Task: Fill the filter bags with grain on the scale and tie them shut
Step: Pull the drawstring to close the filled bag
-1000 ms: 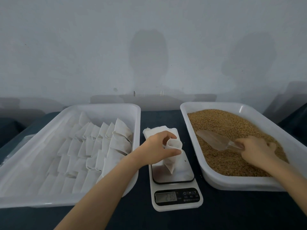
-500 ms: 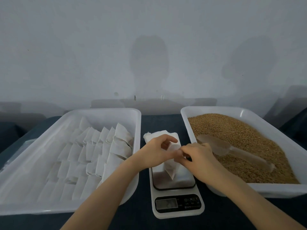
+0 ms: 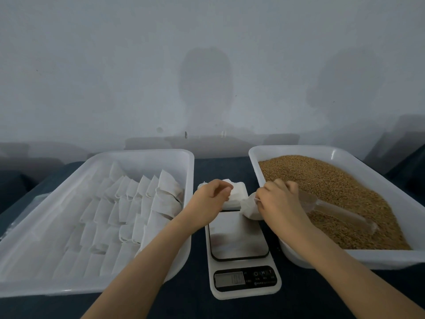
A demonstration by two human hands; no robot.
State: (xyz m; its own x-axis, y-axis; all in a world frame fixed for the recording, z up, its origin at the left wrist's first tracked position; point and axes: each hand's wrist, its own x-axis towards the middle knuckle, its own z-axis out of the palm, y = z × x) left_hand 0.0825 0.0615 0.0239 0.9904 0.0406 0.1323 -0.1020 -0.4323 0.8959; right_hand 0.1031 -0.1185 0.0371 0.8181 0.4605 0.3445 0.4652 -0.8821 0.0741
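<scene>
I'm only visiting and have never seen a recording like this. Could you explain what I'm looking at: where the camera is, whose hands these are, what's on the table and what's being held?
No machine here: these are a person's two bare hands, filmed by one wide-angle camera worn on the head, looking forward and down. On the dark table stand a left tray holding rows of small white bags, a scale in the middle, and a right tray of brown grain with a clear scoop lying in it. A stack of flat bags lies just behind the scale. The right hand pinches the neck of a bulging filter bag over the scale's far edge. The left hand is curled beside it; whether it holds a string I cannot tell.
</scene>
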